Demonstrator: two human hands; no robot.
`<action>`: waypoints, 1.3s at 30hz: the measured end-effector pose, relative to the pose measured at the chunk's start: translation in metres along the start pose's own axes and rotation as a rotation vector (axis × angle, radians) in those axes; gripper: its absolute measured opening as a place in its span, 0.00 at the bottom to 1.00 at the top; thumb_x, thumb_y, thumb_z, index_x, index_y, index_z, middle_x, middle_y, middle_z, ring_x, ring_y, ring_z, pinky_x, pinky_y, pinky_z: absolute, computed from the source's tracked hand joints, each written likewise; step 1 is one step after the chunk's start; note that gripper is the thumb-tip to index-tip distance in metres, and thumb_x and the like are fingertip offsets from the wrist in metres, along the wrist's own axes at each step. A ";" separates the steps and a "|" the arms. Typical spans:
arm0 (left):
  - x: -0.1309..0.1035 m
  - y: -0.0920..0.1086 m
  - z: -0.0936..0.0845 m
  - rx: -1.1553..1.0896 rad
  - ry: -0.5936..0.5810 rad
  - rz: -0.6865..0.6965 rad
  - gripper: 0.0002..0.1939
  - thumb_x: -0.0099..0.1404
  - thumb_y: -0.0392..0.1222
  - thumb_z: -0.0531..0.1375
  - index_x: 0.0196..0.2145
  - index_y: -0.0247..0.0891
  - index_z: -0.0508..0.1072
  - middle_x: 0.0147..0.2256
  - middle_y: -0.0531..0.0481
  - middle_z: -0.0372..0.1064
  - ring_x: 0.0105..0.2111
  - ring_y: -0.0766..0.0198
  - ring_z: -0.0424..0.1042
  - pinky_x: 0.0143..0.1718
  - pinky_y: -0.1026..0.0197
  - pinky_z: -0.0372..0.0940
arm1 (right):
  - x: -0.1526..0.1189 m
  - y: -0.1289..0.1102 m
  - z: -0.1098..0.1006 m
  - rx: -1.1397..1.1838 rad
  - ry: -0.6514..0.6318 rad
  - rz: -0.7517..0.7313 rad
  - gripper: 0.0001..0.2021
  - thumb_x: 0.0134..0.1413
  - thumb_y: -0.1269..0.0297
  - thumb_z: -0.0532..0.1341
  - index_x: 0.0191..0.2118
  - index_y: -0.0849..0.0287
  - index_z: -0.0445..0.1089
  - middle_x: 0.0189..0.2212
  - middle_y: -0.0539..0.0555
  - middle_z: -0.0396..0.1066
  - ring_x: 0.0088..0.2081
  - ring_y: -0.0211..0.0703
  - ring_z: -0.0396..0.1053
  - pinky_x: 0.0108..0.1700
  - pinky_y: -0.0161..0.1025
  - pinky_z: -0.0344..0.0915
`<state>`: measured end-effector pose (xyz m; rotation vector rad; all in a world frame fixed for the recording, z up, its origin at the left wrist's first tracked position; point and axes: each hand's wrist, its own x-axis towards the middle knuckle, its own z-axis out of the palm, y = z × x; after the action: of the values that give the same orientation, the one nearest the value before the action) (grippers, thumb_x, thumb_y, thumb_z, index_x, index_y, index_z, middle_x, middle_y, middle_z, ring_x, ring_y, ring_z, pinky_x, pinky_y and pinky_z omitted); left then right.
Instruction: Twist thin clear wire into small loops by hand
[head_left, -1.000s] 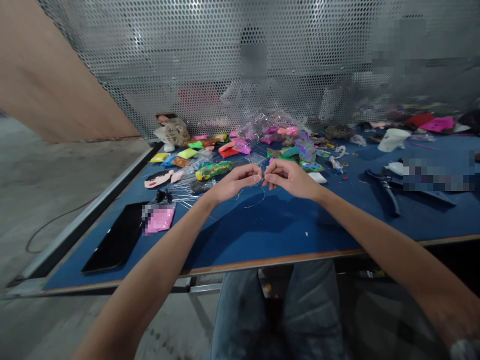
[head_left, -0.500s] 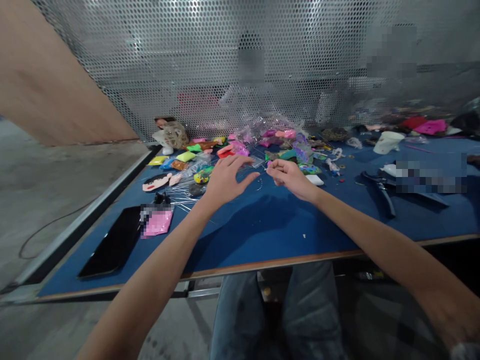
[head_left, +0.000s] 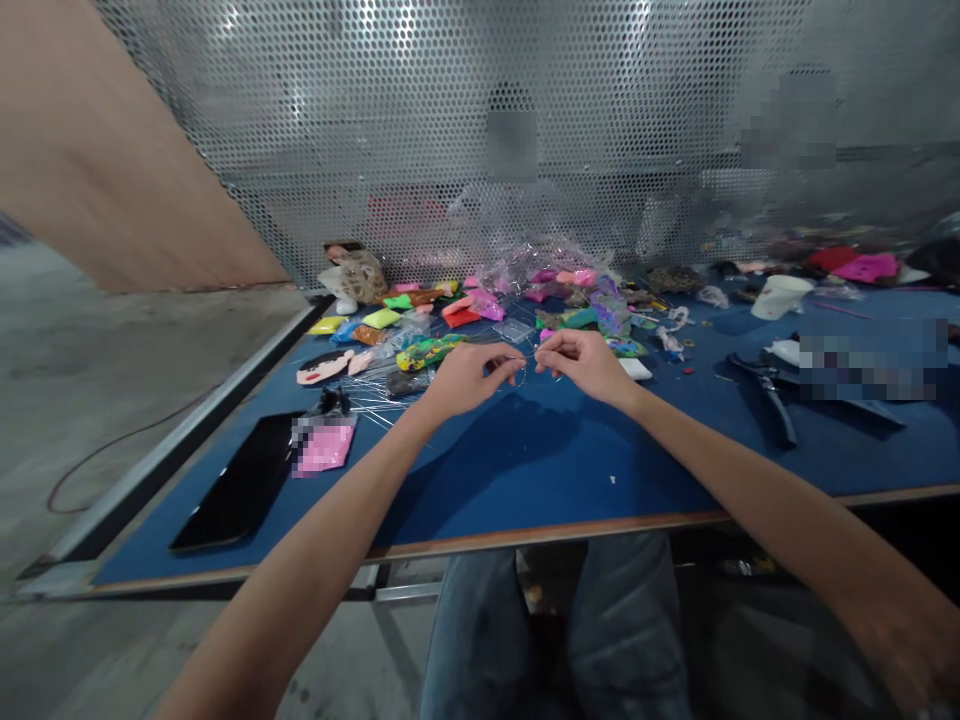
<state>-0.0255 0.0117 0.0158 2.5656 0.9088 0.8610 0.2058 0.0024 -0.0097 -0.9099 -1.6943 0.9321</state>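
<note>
Over the middle of the blue table (head_left: 517,470), my left hand (head_left: 476,378) and my right hand (head_left: 581,362) face each other, fingertips a small gap apart. My right thumb and fingers pinch a thin, shiny wire (head_left: 524,370), which shows faintly between the hands. The left thumb and fingers are also closed on the wire, though its ends are too fine to follow. Just left of my left hand lie a green and yellow patterned packet (head_left: 424,353) and several thin, straight wires (head_left: 375,402). A white packet (head_left: 635,369) rests beside my right hand.
A black tablet-like slab (head_left: 240,485) and pink packet (head_left: 326,447) lie at left, near a cut-out face (head_left: 322,368). Colourful clay packets line the back below a perforated metal screen (head_left: 420,110). Dark-handled pliers (head_left: 765,400) and a white cup (head_left: 780,297) are at right.
My left hand has gone from open, fingers spread, to closed on the wire, coming down and nearer the right hand. The right hand keeps its pinch. The view has shifted slightly.
</note>
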 end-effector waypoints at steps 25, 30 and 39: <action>-0.001 -0.003 -0.001 0.281 0.020 0.110 0.18 0.73 0.54 0.56 0.40 0.42 0.81 0.35 0.50 0.79 0.32 0.62 0.75 0.33 0.63 0.60 | -0.004 -0.015 0.004 -0.019 -0.071 0.145 0.16 0.53 0.49 0.67 0.32 0.60 0.77 0.25 0.53 0.76 0.24 0.37 0.63 0.27 0.38 0.56; 0.001 -0.007 0.001 0.268 0.033 0.168 0.17 0.74 0.52 0.55 0.41 0.42 0.80 0.39 0.49 0.79 0.37 0.62 0.75 0.39 0.62 0.63 | -0.004 -0.011 0.003 -0.048 -0.085 0.116 0.16 0.56 0.49 0.65 0.34 0.59 0.77 0.26 0.53 0.76 0.27 0.39 0.67 0.31 0.38 0.59; 0.000 -0.004 0.004 0.220 0.151 0.115 0.17 0.71 0.53 0.60 0.52 0.44 0.76 0.51 0.46 0.75 0.45 0.60 0.76 0.44 0.60 0.69 | -0.001 -0.004 0.004 -0.037 -0.070 0.055 0.17 0.58 0.48 0.64 0.35 0.60 0.74 0.24 0.50 0.72 0.28 0.39 0.67 0.33 0.38 0.59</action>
<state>-0.0247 0.0146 0.0106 2.7946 0.9535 1.0534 0.2020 -0.0006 -0.0072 -0.9627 -1.7588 0.9822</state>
